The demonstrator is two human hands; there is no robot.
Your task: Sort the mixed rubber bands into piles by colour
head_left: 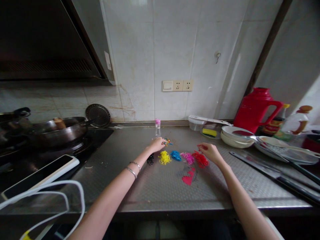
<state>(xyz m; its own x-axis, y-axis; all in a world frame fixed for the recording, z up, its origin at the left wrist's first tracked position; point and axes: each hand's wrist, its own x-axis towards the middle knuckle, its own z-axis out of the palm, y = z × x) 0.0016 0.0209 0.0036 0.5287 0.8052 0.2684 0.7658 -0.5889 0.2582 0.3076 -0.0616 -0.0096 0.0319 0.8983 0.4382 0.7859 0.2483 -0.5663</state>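
My left hand (157,144) is closed on a small mixed bunch of coloured rubber bands (167,142), which sticks out past the fingertips. Beneath its wrist lies a partly hidden black pile (150,159). Along the counter to the right follow a yellow pile (164,157), a blue pile (176,155), a pink pile (187,158) and a red pile (200,159) of bands. Just above the red pile, my right hand (209,151) has its fingers curled together; whatever is between the fingertips is too small to make out. A clear bottle with a pink cap (157,128) stands behind my left hand.
A red heart-shaped patch (188,177) marks the metal counter (160,196). Rightward are a cleaver (257,163), stacked bowls (236,138) and a red thermos (255,108). On the left are a phone-like device (42,175), white cable (81,193) and a pan (57,133) on the stove.
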